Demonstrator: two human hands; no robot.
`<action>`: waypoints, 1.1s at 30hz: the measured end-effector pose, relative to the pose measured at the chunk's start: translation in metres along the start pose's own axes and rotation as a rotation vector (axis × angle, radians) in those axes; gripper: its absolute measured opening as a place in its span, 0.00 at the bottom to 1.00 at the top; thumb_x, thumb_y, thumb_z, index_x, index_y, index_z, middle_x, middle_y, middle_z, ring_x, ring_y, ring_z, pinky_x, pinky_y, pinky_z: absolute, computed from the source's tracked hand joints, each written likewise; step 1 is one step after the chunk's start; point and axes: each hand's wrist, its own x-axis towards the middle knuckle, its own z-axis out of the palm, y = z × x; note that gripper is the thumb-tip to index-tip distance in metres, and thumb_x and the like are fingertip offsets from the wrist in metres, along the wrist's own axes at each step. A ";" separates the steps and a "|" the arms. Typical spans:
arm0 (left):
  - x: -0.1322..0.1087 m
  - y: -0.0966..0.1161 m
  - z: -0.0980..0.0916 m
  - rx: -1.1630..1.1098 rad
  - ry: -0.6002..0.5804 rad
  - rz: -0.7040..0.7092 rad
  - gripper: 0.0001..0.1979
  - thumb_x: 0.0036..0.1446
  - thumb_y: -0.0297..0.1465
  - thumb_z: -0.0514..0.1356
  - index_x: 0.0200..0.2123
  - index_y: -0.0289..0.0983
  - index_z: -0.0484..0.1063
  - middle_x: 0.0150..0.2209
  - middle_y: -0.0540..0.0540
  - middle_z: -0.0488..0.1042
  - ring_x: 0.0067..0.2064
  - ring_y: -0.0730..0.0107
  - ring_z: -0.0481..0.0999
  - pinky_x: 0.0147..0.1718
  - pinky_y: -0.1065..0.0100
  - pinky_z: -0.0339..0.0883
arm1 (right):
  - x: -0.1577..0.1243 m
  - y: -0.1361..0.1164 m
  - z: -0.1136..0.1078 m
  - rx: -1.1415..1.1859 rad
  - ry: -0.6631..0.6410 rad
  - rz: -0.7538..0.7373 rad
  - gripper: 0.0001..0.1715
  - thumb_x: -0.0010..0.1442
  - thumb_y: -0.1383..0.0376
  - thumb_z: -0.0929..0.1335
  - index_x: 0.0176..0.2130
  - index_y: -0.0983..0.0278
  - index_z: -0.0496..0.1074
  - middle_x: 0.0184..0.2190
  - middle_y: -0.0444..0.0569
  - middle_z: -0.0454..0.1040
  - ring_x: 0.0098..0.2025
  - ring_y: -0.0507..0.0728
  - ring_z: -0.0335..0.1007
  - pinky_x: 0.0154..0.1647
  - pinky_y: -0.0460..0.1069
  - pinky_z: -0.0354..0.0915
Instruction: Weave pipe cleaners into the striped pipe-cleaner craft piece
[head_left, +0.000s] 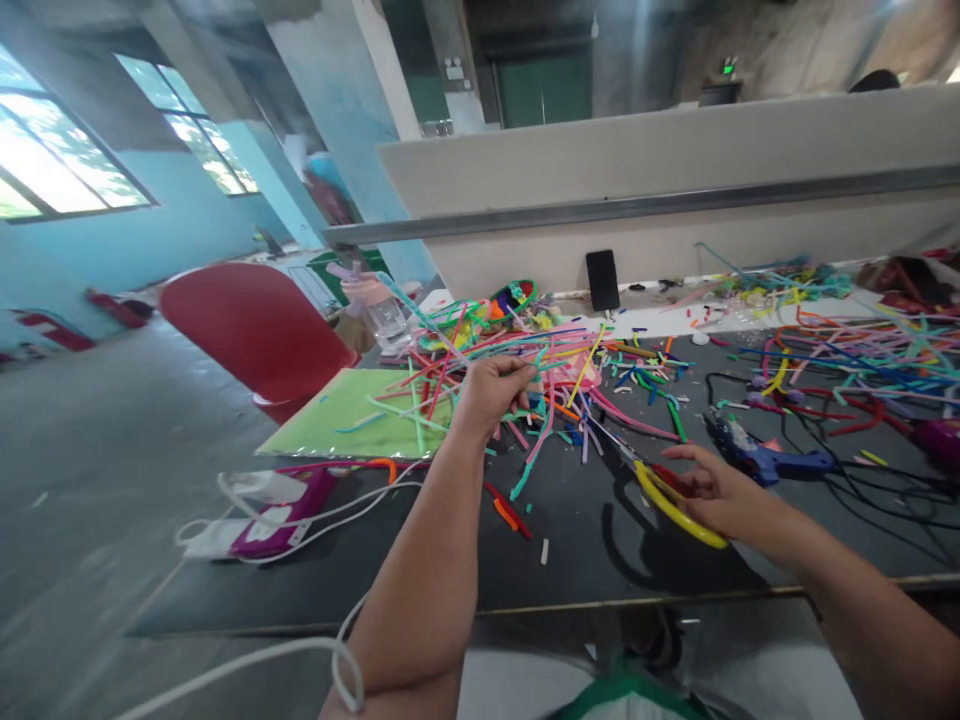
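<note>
Hands (491, 392) grip straws (555, 365), scissors (675, 505).

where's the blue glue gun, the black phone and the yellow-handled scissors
blue glue gun (765, 462), head view, on its body
black phone (602, 280), head view, middle of its back
yellow-handled scissors (671, 510), head view, on the yellow handle loop

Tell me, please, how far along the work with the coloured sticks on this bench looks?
Done: some finished-looking coloured rings lie by the far wall. In hand: the left hand pinches strands from the stick pile, and the right hand holds yellow-handled scissors. Left: most loose sticks remain scattered; the blue glue gun lies unused.
</note>
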 end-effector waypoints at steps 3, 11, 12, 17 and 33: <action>-0.002 0.003 -0.001 -0.094 -0.051 -0.027 0.13 0.47 0.37 0.65 0.28 0.32 0.73 0.16 0.50 0.70 0.14 0.78 0.65 0.11 0.77 0.54 | -0.008 0.004 -0.009 0.334 -0.055 0.054 0.36 0.49 0.65 0.69 0.56 0.58 0.57 0.32 0.43 0.68 0.24 0.48 0.64 0.25 0.45 0.61; -0.012 0.018 -0.001 -0.403 -0.190 -0.049 0.14 0.42 0.35 0.69 0.23 0.33 0.69 0.16 0.52 0.69 0.14 0.77 0.66 0.10 0.78 0.53 | -0.028 0.007 0.002 0.532 -0.373 -0.195 0.34 0.54 0.57 0.69 0.57 0.55 0.55 0.31 0.43 0.64 0.21 0.47 0.61 0.20 0.44 0.61; -0.013 0.018 -0.001 -0.453 -0.208 -0.050 0.14 0.41 0.35 0.69 0.23 0.33 0.68 0.15 0.52 0.68 0.13 0.77 0.66 0.10 0.77 0.53 | -0.029 0.004 0.004 0.493 -0.390 -0.226 0.34 0.55 0.57 0.68 0.57 0.55 0.54 0.35 0.45 0.65 0.25 0.49 0.65 0.22 0.45 0.63; -0.016 0.016 0.001 -0.571 -0.271 -0.061 0.17 0.38 0.37 0.71 0.23 0.34 0.67 0.14 0.54 0.67 0.12 0.77 0.63 0.10 0.76 0.54 | -0.028 -0.022 0.017 0.292 -0.242 -0.304 0.27 0.55 0.54 0.68 0.50 0.57 0.58 0.34 0.45 0.64 0.28 0.50 0.68 0.26 0.45 0.66; -0.021 0.011 0.013 -0.607 -0.464 -0.026 0.15 0.39 0.35 0.70 0.21 0.31 0.70 0.26 0.48 0.74 0.14 0.78 0.68 0.09 0.76 0.58 | 0.014 -0.024 0.030 -0.411 0.357 -0.589 0.24 0.58 0.58 0.63 0.52 0.63 0.63 0.49 0.57 0.69 0.50 0.62 0.67 0.51 0.57 0.64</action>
